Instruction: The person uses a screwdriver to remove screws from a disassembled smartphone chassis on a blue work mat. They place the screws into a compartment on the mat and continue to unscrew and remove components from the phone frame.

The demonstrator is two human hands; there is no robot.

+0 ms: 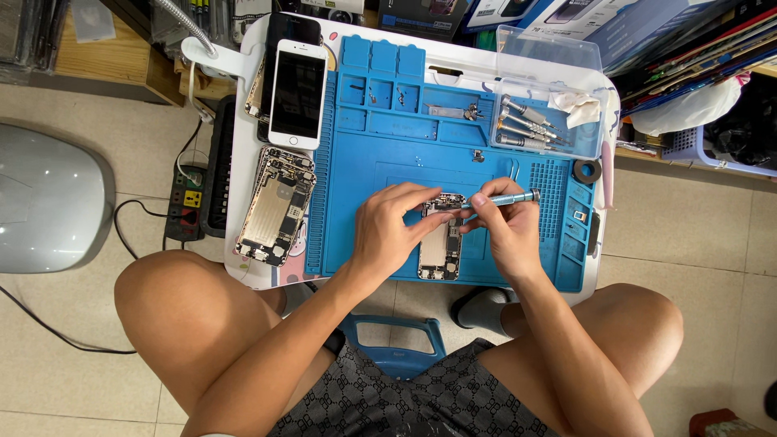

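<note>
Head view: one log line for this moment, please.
left hand: steadies opened phone | right hand: holds screwdriver, tip at phone top | surface: blue mat

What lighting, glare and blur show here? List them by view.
Head view: even, soft light with faint shadows under the left hand and right hand; mild glare on the white phone screen and clear plastic box; wide-angle bending at the edges; the opened phone is sharp.

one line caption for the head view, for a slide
Left hand steadies an opened phone on a blue mat while the right hand holds a screwdriver over it.
</note>
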